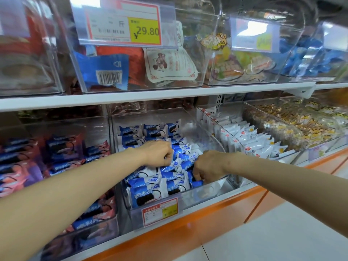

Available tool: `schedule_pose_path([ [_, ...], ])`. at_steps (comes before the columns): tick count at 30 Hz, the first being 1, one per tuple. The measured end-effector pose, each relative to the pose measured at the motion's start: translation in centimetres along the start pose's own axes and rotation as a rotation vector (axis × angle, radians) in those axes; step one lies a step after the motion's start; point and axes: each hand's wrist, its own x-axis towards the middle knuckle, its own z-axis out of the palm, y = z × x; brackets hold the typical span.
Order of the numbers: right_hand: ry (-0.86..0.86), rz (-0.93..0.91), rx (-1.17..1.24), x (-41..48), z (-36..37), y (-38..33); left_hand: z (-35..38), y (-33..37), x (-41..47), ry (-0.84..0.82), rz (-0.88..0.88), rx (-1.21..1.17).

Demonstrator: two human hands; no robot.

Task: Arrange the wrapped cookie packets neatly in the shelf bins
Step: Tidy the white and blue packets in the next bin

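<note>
We find the step in hand to be straightening the blue-and-white cookie packets (148,187), which stand in rows inside the middle bin (209,193) on the lower shelf. Both forearms reach into that bin. The left hand (158,153) sits over the centre rows with its fingers curled down among the packets; we cannot tell whether it grips one. The right hand (209,166) works the front right corner, its fingers curled round a single packet there. In our judgement the next move calls for setting that packet upright in line with its neighbours and closing the bare space along the bin's right side. Counted: two hands, one bin being worked, and about three packets across each row. The packets overlap, so we can only put them at well over a dozen. A pink-packet bin (56,157) adjoins on the left and a white-packet bin (250,140) on the right.
</note>
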Motion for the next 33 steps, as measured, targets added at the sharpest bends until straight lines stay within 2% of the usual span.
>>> schedule_pose_path([
  [3, 0.045, 0.037, -0.096, 0.3, -0.6, 0.2, -0.1, -0.2, -0.2, -0.013, -0.014, -0.020],
  [10, 0.293, 0.047, -0.162, 0.8, 0.9, -0.1, -0.1, 0.1, 0.0, -0.054, -0.018, -0.001],
  [14, 0.322, 0.102, -0.204, 1.2, 0.7, 0.1, -1.4, 1.7, -0.5, 0.037, 0.021, -0.032],
  [18, 0.266, 0.104, -0.219, 1.2, 0.5, 0.2, -0.8, 4.1, -0.9, -0.209, 0.079, 0.250],
  [20, 0.232, 0.086, -0.235, 1.0, 0.3, 0.1, -0.3, 4.2, -1.0, -0.275, 0.077, 0.341],
  [28, 0.198, 0.102, -0.259, 0.4, 0.5, -0.2, -0.4, 2.6, -1.0, -0.280, 0.145, 0.246],
  [33, 0.183, 0.121, -0.207, 1.1, -0.2, -0.5, 0.4, 2.9, -0.7, -0.218, 0.203, 0.267],
])
